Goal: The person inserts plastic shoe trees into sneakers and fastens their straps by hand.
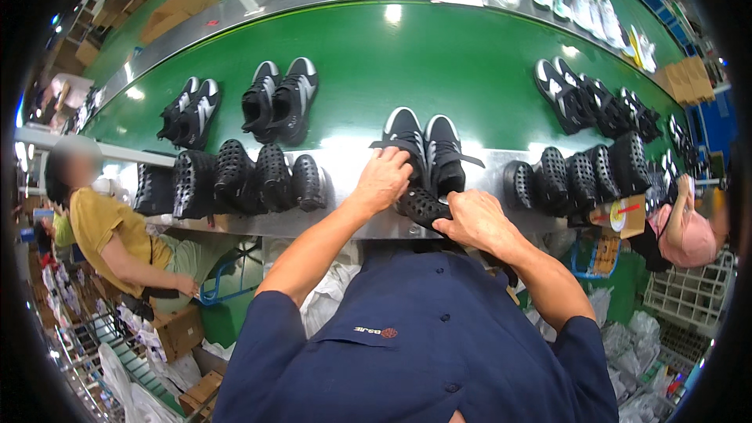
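Item: one pair, left shoe (pixel 407 135) and right shoe (pixel 445 145). Location: side by side on the green bench (pixel 352 102), at twelve o'clock from the wearer, toes pointing away.

Operation, as judged: strap handling on the left shoe, with the black perforated piece (pixel 421 207) managed at the heels. The next move would seem to call for the left strap to be drawn clear or laid flat, the heel end being steadied meanwhile.

Left hand: at seven o'clock of the left shoe; fingers bent close together over its strap, the grip nearly closed (whether it pinches or merely presses, cannot tell). Right hand (pixel 476 219): at five o'clock of the pair; grip closed on the perforated piece, thumb on its near side.

Appearance: black uppers, pale grey toe edging, dark laces. The right shoe's strap (pixel 462 159) sticks out loose toward four o'clock. Perforated piece: dark, rounded, dotted with holes; exact kind uncertain.

Adjacent stock: similar shoes (pixel 286 102) at ten o'clock of the pair; perforated rows (pixel 272 176) at eight and four.
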The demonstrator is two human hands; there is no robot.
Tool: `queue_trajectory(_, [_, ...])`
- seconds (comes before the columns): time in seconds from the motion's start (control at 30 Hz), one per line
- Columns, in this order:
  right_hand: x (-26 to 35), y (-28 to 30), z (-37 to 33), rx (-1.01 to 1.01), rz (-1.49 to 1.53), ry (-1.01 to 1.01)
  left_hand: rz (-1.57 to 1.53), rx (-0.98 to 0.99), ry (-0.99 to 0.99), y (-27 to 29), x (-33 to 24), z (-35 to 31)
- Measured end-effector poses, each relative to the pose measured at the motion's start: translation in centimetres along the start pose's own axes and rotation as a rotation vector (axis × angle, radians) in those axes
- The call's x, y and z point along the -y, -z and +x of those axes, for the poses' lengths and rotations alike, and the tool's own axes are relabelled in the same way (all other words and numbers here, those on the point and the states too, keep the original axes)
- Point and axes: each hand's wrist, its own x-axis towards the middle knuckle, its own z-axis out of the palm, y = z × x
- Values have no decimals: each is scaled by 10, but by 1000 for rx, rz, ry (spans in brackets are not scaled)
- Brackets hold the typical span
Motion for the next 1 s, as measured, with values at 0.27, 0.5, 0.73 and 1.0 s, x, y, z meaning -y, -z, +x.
queue_trajectory(0.27, [-8,-10,45,-108,-91,-87,-549,-103,204,-4,9,20])
queue_trajectory(0.5, [9,-128,83,-592,-404,194,-717,35,413,23,26,24])
queue_trajectory(0.73, [4,-117,94,-595,85,80,-617,-15,301,16,32,16])
queue_trajectory(1.0, [3,-103,103,-391,307,-234,-381,-154,475,3,-14,-1])
